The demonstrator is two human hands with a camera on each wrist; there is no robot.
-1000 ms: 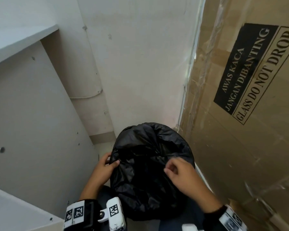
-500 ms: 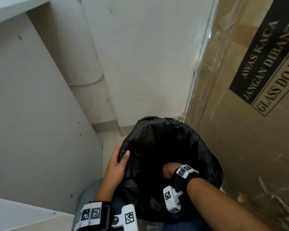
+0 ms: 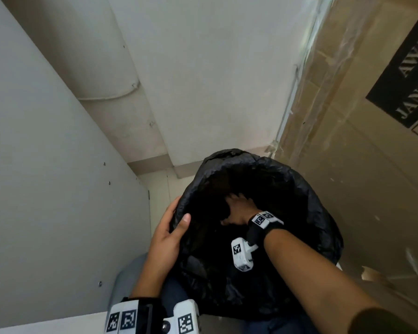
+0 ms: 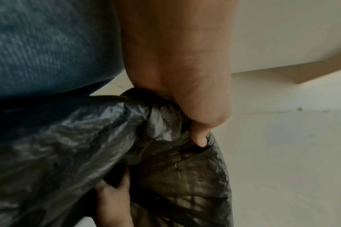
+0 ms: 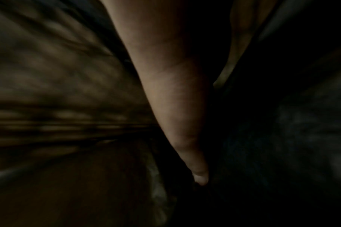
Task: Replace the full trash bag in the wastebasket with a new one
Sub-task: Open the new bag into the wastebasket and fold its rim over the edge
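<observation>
Apparently thin, slippery film: left hand (image 3: 165,239) pinched the trash bag (image 3: 307,213) rim, best hold; right hand (image 3: 239,210) inside, its grip indiscernible.

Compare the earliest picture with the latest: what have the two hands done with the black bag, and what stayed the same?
The right hand left the near edge of the black trash bag and reached down inside its mouth. The left hand kept gripping the bag's left rim, thumb inside. The cardboard box still stands beside it.
</observation>
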